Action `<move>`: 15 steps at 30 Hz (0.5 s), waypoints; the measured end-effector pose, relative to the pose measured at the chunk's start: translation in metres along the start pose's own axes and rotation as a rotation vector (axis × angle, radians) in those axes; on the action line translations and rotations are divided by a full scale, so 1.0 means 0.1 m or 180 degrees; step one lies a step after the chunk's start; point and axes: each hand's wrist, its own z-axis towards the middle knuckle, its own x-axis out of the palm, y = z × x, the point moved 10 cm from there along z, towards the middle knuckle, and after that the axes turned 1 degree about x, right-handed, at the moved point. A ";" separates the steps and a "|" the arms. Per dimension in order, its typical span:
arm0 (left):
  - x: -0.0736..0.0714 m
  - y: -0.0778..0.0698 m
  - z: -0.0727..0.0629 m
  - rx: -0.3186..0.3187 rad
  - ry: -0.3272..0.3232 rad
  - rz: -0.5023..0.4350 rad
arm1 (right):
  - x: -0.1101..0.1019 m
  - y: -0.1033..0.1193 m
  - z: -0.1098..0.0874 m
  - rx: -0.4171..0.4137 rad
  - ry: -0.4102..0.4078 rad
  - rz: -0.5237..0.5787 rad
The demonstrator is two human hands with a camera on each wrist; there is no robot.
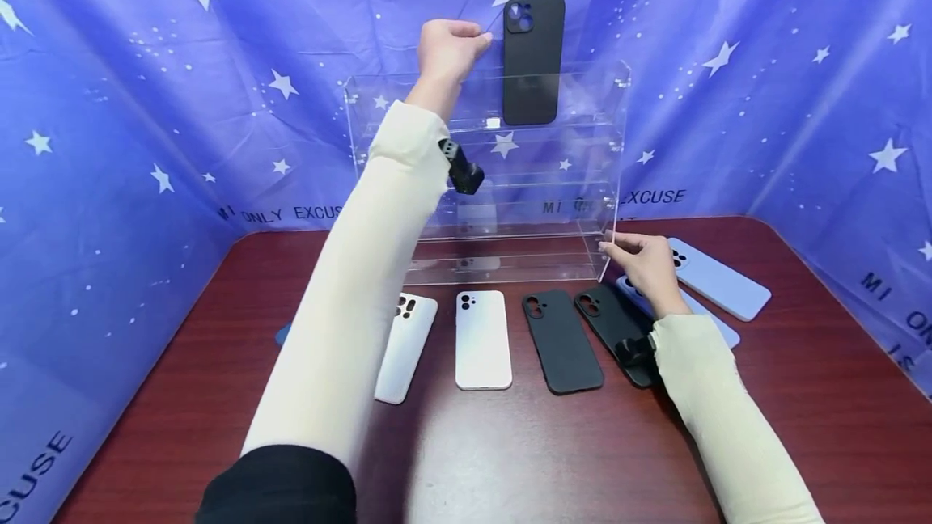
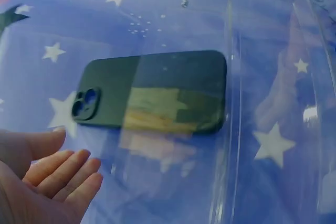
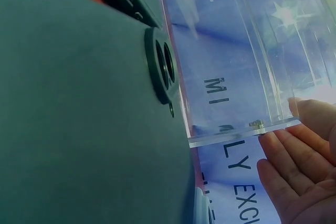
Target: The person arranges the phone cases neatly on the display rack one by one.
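A black phone case point(image 1: 534, 63) with a camera cutout stands upright on the top tier of a clear acrylic display rack point(image 1: 502, 280). Just left of it, my left hand point(image 1: 447, 51) hovers holding nothing. The left wrist view shows that hand's fingers extended, with a gap between them and the case. Low at the rack's right side, my right hand point(image 1: 644, 265) pinches the edge of the clear side panel. Its thumb is on one face and its fingers on the other in the right wrist view, where a dark case point(image 3: 89, 103) fills the left half.
In front of the rack lie a silvery-white case point(image 1: 408, 350), a white case point(image 1: 484, 340) and two black cases point(image 1: 564, 342). A light blue case point(image 1: 721, 277) and another partly under my right arm lie at the right. A starry blue curtain point(image 1: 146, 103) hangs behind.
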 end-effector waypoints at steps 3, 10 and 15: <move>-0.11 -0.01 -0.08 0.0179 0.0208 -0.0329 | -0.01 0.02 0.00 0.0033 0.0010 -0.0020; -0.36 0.19 -0.37 0.0463 0.0696 -0.0582 | -0.05 0.02 -0.02 0.0086 -0.0012 -0.0075; -0.58 0.46 -0.54 0.0597 0.0907 -0.0732 | -0.02 0.08 -0.02 0.0063 0.0000 -0.0117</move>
